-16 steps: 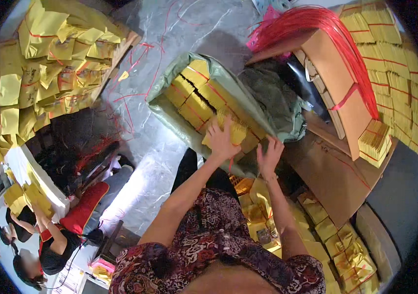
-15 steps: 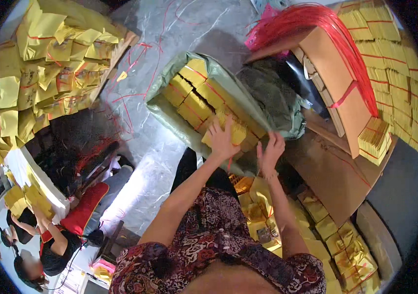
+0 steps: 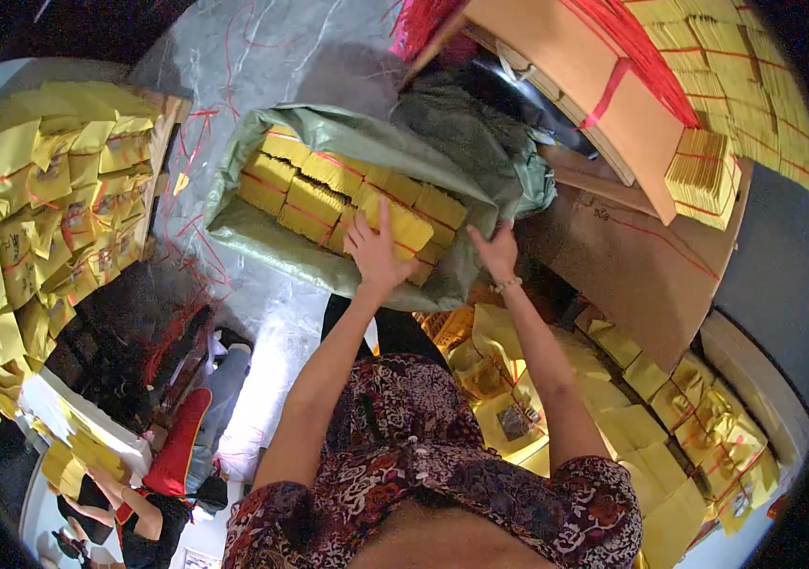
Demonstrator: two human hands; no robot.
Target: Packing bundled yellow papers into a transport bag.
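Observation:
An open green woven sack [image 3: 243,220] lies before me, filled with rows of red-tied bundles of yellow paper [image 3: 314,207]. My left hand [image 3: 381,261] lies on the top bundle of yellow paper [image 3: 395,223] toward the sack's right part, fingers spread and index finger stretched out. At the right end, my right hand [image 3: 496,254] straddles the sack's rim, thumb side inward and the other fingers on the outside. A bracelet circles that wrist. The sack's bottom and the lower layers of paper are hidden.
Stacked yellow paper bundles [image 3: 73,180] stand at the left, with more [image 3: 698,76] at far right. Red ties [image 3: 651,81] hang over a cardboard box [image 3: 604,85]. More bundles [image 3: 632,446] lie by my right arm. Another person [image 3: 153,517] handles yellow paper at lower left.
The view has shifted, so the sack appears further left. My left hand has flattened over the top bundle, which now sits more level. My right hand stays at the sack's right rim.

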